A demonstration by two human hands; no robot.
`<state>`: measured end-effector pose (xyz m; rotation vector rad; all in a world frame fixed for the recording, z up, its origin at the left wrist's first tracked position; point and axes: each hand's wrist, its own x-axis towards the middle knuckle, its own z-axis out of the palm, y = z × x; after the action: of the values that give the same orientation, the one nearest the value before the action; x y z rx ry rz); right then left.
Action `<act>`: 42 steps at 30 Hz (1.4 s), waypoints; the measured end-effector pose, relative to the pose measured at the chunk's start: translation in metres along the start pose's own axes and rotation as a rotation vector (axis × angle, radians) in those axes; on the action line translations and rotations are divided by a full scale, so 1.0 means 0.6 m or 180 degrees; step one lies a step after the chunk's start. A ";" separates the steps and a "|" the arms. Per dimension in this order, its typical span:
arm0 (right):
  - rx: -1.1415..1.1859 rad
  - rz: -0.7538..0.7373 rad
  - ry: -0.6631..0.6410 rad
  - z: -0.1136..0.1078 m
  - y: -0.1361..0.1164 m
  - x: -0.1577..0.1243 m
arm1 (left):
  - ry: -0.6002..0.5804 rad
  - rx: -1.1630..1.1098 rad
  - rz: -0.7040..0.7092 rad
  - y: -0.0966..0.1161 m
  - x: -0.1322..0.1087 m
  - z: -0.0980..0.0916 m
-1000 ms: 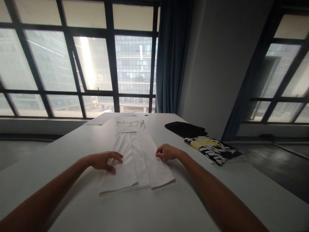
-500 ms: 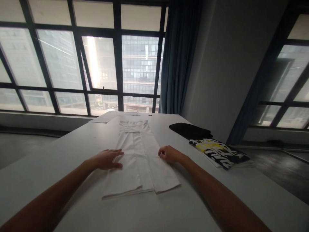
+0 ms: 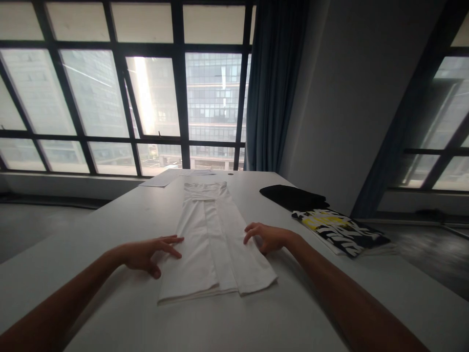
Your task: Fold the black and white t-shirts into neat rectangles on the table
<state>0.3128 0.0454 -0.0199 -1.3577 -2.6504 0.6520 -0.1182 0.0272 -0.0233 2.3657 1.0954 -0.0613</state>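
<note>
A white garment [image 3: 214, 234], folded lengthwise into a long narrow strip, lies along the middle of the white table [image 3: 110, 225]. My left hand [image 3: 148, 252] rests at the strip's left edge, fingers stretched out and touching the cloth. My right hand [image 3: 266, 236] sits at the right edge with fingers spread, tips on the cloth. Neither hand holds anything.
A folded black garment [image 3: 293, 196] and a black, white and yellow patterned one [image 3: 339, 230] lie at the table's right side. Sheets of paper [image 3: 164, 177] lie at the far end. Large windows and a dark curtain [image 3: 273, 83] stand behind.
Both hands slid a little toward me along the garment's edges. My right hand went from curled to spread fingers. The camera shifted slightly.
</note>
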 end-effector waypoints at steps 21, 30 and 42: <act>0.1775 -0.0140 0.0894 -0.031 -0.030 0.004 | 0.1785 -0.2370 0.0392 0.021 0.024 -0.004; 0.0910 0.1070 0.1412 0.041 0.007 0.057 | 0.2092 -0.1778 -0.0796 -0.039 0.059 0.032; 0.0231 0.0345 0.1703 0.069 -0.001 0.073 | 0.1904 -0.0829 -0.0868 0.003 0.035 0.021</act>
<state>0.2750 0.0663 -0.0618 -1.4204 -2.1249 0.3266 -0.1006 0.0347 -0.0388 2.0275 1.5818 0.6891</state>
